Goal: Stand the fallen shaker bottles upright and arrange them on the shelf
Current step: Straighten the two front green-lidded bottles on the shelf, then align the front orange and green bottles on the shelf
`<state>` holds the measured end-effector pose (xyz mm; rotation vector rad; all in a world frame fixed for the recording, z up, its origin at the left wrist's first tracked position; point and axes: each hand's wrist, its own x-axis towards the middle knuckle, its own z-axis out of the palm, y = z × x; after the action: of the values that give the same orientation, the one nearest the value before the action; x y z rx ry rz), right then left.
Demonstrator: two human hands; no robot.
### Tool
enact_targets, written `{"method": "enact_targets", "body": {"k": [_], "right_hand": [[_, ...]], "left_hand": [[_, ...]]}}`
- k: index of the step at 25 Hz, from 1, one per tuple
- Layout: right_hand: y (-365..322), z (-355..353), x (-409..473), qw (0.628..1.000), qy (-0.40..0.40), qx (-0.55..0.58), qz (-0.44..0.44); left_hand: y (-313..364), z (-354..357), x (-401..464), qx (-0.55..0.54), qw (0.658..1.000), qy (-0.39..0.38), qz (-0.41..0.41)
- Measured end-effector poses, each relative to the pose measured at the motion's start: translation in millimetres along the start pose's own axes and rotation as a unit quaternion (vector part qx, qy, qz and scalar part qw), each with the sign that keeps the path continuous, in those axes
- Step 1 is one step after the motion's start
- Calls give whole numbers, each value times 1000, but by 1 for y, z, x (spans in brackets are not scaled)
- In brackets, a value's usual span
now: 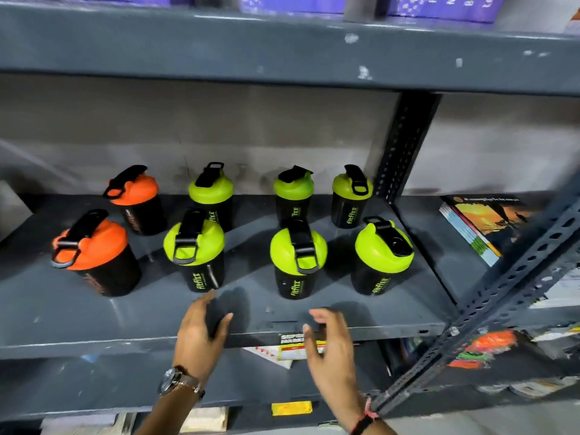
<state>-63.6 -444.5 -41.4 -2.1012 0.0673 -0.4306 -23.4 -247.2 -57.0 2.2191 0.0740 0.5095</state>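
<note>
Now the fingers [224, 321] of the left hand [201, 337] are curled loosely and hold nothing; they are over the front edge of the shelf [94, 315]. The right hand [329, 350] is also empty, its fingers half spread, just in front of that edge. Behind both hands, well apart from the fingers, eight shaker bottles stand upright in two rows: two orange-lidded bottles [94, 249] at the left, six green-lidded bottles [298, 255] to their right. Some books [483, 227] lie in the next bay.

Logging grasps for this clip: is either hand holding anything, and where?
Nothing is held. The left hand and right hand are open, empty, near the shelf edge.
</note>
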Motion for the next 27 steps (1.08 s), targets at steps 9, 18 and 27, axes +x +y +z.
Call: {"method": "enact_targets", "body": {"k": [9,18,27], "right_hand": [[-91,140,41,984,-110,78,119],[-100,170,46,990,7,35,138],[-94,160,27,992,21,16,123]], "left_hand": [[-92,-123,63,-74,975,92,-186],[-105,-117,93,-97,983,54,-149],[-105,-130,73,-79,985,80,-131]]}}
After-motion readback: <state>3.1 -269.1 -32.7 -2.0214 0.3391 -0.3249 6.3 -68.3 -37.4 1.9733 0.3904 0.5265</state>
